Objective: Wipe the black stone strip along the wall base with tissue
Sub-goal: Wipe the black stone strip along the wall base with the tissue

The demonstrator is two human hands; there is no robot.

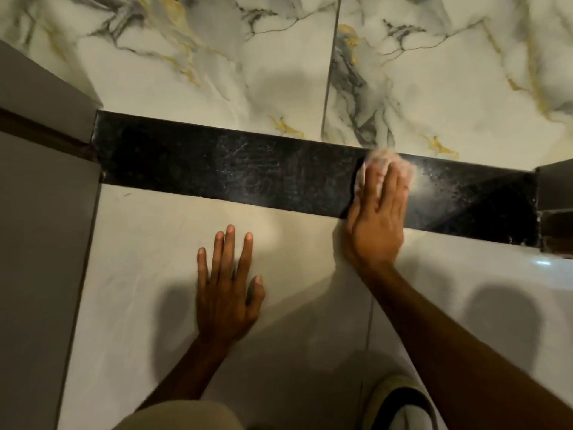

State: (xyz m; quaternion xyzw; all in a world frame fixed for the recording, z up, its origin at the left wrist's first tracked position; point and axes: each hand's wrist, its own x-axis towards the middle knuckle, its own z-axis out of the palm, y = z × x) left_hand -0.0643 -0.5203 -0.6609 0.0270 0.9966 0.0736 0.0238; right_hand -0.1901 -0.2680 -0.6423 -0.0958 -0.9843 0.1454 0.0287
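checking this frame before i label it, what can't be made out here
Head view, the only one:
- Tissue: motion-blurred and mostly under the right hand fingers; its size and dirt cannot be told.
- Black stone strip: the part beneath that hand is hidden; its right end meets a grey frame cut by the picture edge.
- Left hand: flat on the floor tile, palm unseen.
- Shoe: cut off at the bottom.

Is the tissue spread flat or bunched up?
Bunched up. The tissue shows as a blurred crumpled wad past the fingers of the right hand, pressed on the black strip.
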